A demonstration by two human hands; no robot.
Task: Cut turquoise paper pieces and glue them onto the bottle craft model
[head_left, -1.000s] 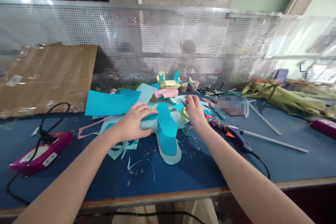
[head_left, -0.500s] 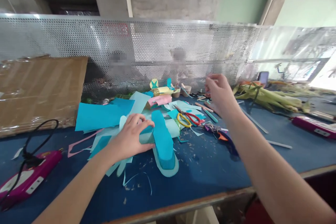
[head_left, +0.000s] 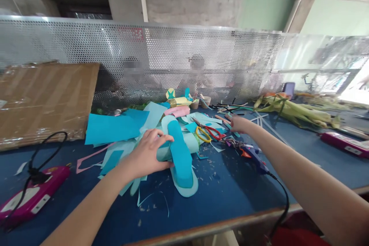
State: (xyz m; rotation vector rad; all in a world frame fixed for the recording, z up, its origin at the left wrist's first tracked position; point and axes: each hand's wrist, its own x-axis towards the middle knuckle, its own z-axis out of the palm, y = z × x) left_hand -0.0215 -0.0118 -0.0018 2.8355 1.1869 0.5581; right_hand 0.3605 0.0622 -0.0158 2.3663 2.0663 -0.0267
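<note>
My left hand [head_left: 147, 152] is closed around a paper model. The model has a light-blue paper tube [head_left: 191, 142], with a long round-ended paper strip [head_left: 182, 157], bright blue over pale blue, lying across it. The thumb and fingers press at the strip's left edge. My right hand [head_left: 241, 125] reaches down among thin craft sticks [head_left: 221, 119], its fingers drawn together; what they hold, if anything, is hidden. Scissors [head_left: 206, 130] with a yellow and a red handle lie left of that hand. Below it rests a dark-blue glue gun [head_left: 253, 155] with an orange trigger.
Blue paper sheets [head_left: 115, 127] and scraps spread left of the model. Pink [head_left: 177, 111] and yellow paper rolls [head_left: 181, 101] lie behind. A cardboard sheet [head_left: 49, 100] leans against the perforated metal screen [head_left: 173, 42]. Magenta power strips [head_left: 37, 190] flank the workspace; corn husks [head_left: 296, 109] lie right.
My right hand has come down from the air to the sticks, uncovering the glue gun's cord. The left hand keeps its hold on the model, whose strip now shows its pale far end.
</note>
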